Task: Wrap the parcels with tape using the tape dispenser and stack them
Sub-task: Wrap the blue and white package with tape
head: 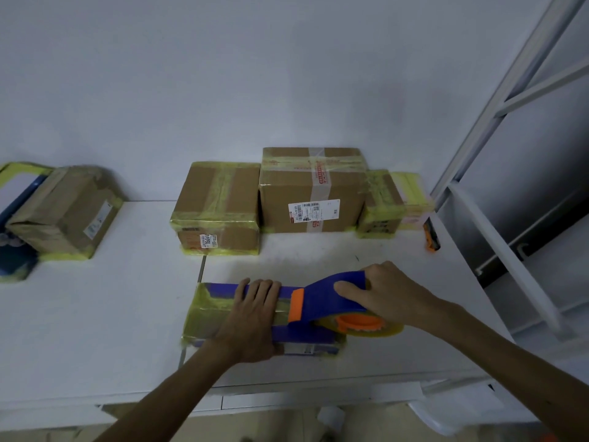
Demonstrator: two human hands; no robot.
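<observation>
Head view. White, smooth table (95,314); the work item sits at 6 o'clock on it, near the front edge. It is a flat, rectangular parcel (204,314) with a blue-purple skin under glossy, wrinkled yellowish tape. The left hand (251,317) lies flat across its top, fingers extended and pressing down. The right hand (382,291) is clamped round the blue plastic tape dispenser (322,301) (orange blade guard and hub), which rests on the parcel's right end, its clear tape roll (389,331) overhanging at 3 o'clock. At 12 o'clock from the parcel, against the wall, stands a row of cardboard boxes: medium box (218,208), tall labelled box (314,189), small box (381,205), all banded in yellowish tape. At 10 o'clock is a tilted taped carton (63,212). At 2 o'clock lies a small orange-and-black tool (432,237), type not determinable.
</observation>
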